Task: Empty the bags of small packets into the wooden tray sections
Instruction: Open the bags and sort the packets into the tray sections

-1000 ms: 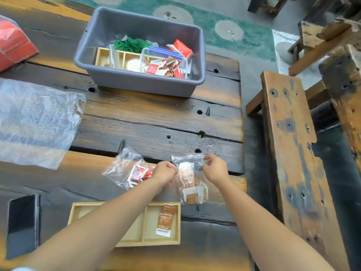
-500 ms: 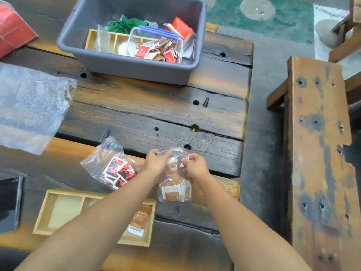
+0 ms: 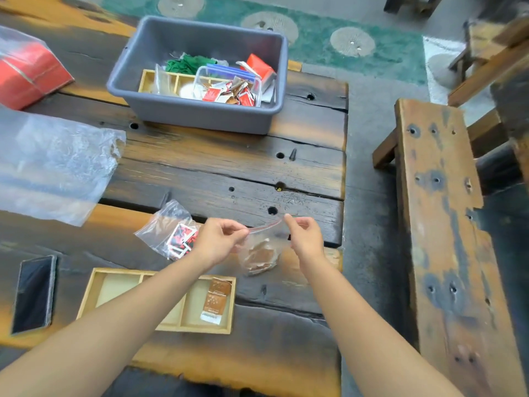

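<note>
Left hand [image 3: 220, 239] and right hand [image 3: 303, 236] each pinching top rim of clear bag of brown packets [image 3: 260, 255], raised near table's right edge [image 3: 342, 167]. Wooden tray [image 3: 183, 328] at near edge, one brown packet [image 3: 214, 299] in rightmost section.

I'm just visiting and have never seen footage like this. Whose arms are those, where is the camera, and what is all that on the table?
There is no machine here: a person wears a camera on the head, looking down at their own bare arms. The left hand and right hand pinch the top edge of a clear zip bag of brown packets, stretched between them above the wooden table. Beside it lies a second bag of red and black packets. Nearer the person sits a wooden tray with one brown packet in its right section. Farther off stands a grey tub of assorted items; a phone and clear plastic sheeting lie at the left.
</note>
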Motion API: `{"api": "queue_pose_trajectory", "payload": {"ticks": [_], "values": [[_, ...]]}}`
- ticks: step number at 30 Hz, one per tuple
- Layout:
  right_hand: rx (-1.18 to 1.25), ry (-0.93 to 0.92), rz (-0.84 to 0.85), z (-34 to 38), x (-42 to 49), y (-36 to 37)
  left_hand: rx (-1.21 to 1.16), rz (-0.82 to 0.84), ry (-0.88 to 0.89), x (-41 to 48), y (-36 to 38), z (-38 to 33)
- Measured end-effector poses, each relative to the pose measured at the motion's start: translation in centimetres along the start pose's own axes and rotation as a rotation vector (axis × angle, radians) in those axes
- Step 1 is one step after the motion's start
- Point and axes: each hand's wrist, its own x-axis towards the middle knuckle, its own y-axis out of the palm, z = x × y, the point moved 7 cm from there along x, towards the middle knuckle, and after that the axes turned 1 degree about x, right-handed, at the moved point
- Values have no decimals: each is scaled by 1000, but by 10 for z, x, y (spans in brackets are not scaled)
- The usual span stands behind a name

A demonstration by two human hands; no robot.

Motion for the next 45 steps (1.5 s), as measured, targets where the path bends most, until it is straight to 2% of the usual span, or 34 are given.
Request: {"api": "queue_pose_trajectory", "payload": {"ticks": [5,8,10,12,14,16,19,25,30,34,38,45], "values": [[60,142,13,-14,-65,15,118,-52,67,-36,3,11],[133,198,0,-17,-87,19,45,-102,59,-54,6,18],[78,203,7,-21,-99,21,-54,-50,6,-66,18,26],[-3,169,-39,-25,-107,19,-117,36,-49,-77,32,33],[-91,135,-48,-22,-115,20,-61,58,-30,-82,34,37],[-254,82,-30,-16,-121,21,-16,69,-31,-87,30,38],[-465,6,-33,-12,-119,19,-71,145,-69,-92,29,41],[-570,-70,-2,-17,-102,13,-223,218,-194,-86,30,38],[-650,-247,44,-20,-100,16,-111,122,-196,-80,40,40],[-587,-260,161,-27,-103,17,-204,137,-254,-80,38,42],[-293,-69,270,-40,-105,13,-220,247,-290,-78,35,50],[-160,-33,324,-39,-113,5,-144,392,-254,-75,36,43]]}}
